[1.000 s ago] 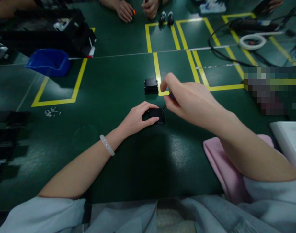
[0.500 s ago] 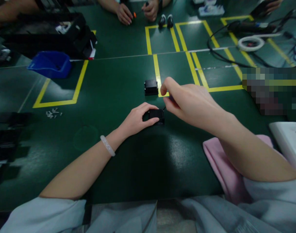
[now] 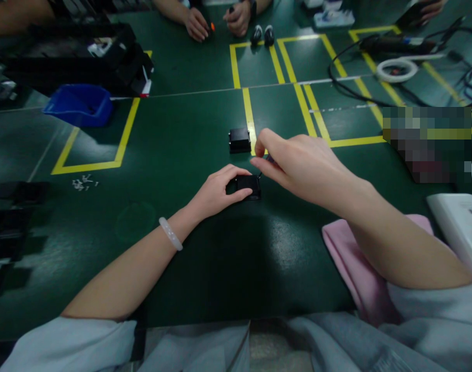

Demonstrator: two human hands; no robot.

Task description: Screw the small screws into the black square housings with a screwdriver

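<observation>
Bottom of frame: pale grey sleeves and a pink cloth (image 3: pixel 352 258) lying at lower right under the right forearm, with a white device (image 3: pixel 458 227) just beside it at the right edge.

Work surface: a dark green mat (image 3: pixel 205 268) (slightly glossy, with dull reflections) marked in yellow tape lines (image 3: pixel 122 137) forming rectangular bays.

Centre: the left hand (image 3: pixel 216 194) has thumb and fingers closed around a small black part (image 3: pixel 248 186) that rests flat on the mat; a pale bracelet (image 3: pixel 170 232) sits on that wrist. The right hand (image 3: pixel 298 163) hovers just right of the part, thumb and forefinger pinched together at its upper right corner; what they grip is too small to tell.

Just beyond, a second black part (image 3: pixel 239 140) sits against a yellow line. Loose small screws (image 3: pixel 84 182) lie at centre left; dark trays stack along the left edge.

Upper left: a blue bin (image 3: pixel 79 105) beside a black case (image 3: pixel 73 57). Upper right: black cables (image 3: pixel 360 90) and a white ring (image 3: pixel 397 68). Top centre: another person's hands (image 3: pixel 216 18) at the far edge.
</observation>
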